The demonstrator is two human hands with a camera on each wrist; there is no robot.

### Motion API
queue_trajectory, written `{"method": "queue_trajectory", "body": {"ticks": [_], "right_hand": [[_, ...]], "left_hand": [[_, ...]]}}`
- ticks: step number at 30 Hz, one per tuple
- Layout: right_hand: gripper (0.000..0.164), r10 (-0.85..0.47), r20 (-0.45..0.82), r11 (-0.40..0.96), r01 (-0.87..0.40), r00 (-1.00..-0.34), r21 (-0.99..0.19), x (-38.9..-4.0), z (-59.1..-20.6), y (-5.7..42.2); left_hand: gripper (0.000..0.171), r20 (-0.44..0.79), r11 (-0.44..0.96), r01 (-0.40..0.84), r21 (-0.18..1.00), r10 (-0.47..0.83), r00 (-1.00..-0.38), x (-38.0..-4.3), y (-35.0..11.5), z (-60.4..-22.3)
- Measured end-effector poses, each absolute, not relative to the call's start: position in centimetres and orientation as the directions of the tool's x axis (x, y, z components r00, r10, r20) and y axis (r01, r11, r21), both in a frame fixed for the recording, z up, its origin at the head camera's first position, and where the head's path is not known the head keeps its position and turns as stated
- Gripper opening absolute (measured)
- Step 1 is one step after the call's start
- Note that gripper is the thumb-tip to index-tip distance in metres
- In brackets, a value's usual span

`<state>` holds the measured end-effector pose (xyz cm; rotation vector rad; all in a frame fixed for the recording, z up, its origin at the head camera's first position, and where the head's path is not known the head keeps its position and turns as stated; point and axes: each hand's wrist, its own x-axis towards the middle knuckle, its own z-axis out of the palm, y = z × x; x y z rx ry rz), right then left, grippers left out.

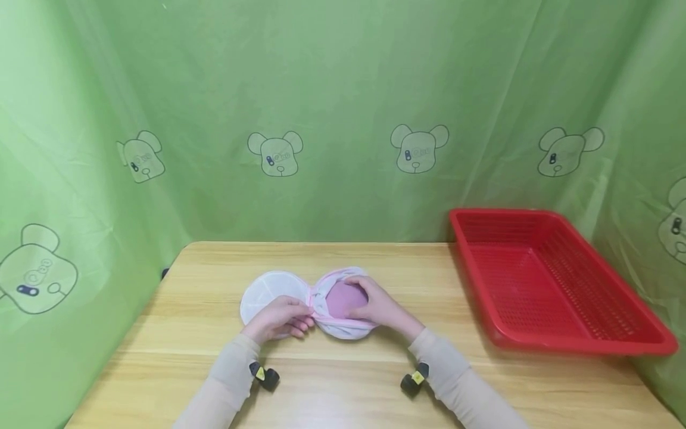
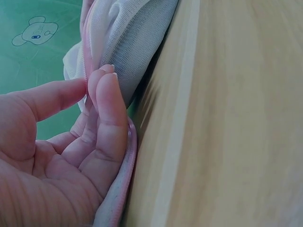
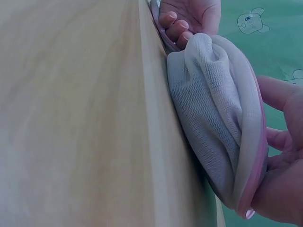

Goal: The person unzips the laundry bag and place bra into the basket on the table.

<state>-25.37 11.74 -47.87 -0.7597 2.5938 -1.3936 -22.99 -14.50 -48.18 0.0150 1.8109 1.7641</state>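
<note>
A white mesh laundry bag (image 1: pixel 348 332) with pink zipper trim lies unfolded on the table, its round lid (image 1: pixel 268 286) spread to the left. Inside the right half sits a smooth pink rounded piece (image 1: pixel 343 300); its exact kind is hard to tell. My left hand (image 1: pixel 281 319) pinches the pink trim between thumb and fingers where the halves join. On the other side, my right hand (image 1: pixel 383 304) spans the pink piece, thumb on the near side and fingers on the far side. In the right wrist view the bag's mesh wall (image 3: pixel 208 109) bulges and hides the pink piece.
A red perforated plastic basket (image 1: pixel 482 298) stands at the right of the wooden table (image 1: pixel 332 387). Green curtains (image 1: pixel 343 77) with printed bear heads enclose the back and sides. Each wrist carries a small black camera (image 1: pixel 411 384).
</note>
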Motion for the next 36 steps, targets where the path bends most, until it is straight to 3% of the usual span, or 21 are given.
{"method": "queue_trajectory", "body": {"ticks": [8, 14, 22, 30, 36], "right_hand": [[0.094, -0.505, 0.044, 0.559, -0.365, -0.862, -0.744, -25.28, -47.97, 11.83], [0.097, -0.487, 0.01, 0.594, -0.34, -0.873, -0.729, -25.1, -47.87, 11.77], [0.082, -0.454, 0.074, 0.591, -0.362, -0.888, -0.721, -25.08, -47.96, 11.58], [0.058, -0.351, 0.106, 0.598, -0.31, -0.93, -0.739, -25.26, -47.96, 11.79], [0.052, -0.299, 0.09, 0.554, -0.25, -0.95, -0.794, -25.44, -47.64, 12.09]], "left_hand": [[0.013, -0.399, 0.115, -0.387, 0.915, 0.418, -0.817, -22.94, -14.57, -48.15], [0.012, -0.395, 0.108, -0.388, 0.915, 0.424, -0.815, -22.99, -14.62, -48.24], [0.011, -0.394, 0.104, -0.39, 0.915, 0.429, -0.813, -23.03, -14.63, -48.26], [0.011, -0.39, 0.1, -0.386, 0.917, 0.43, -0.814, -23.05, -14.67, -48.26], [0.011, -0.394, 0.099, -0.391, 0.915, 0.426, -0.814, -23.03, -14.65, -48.31]]}}
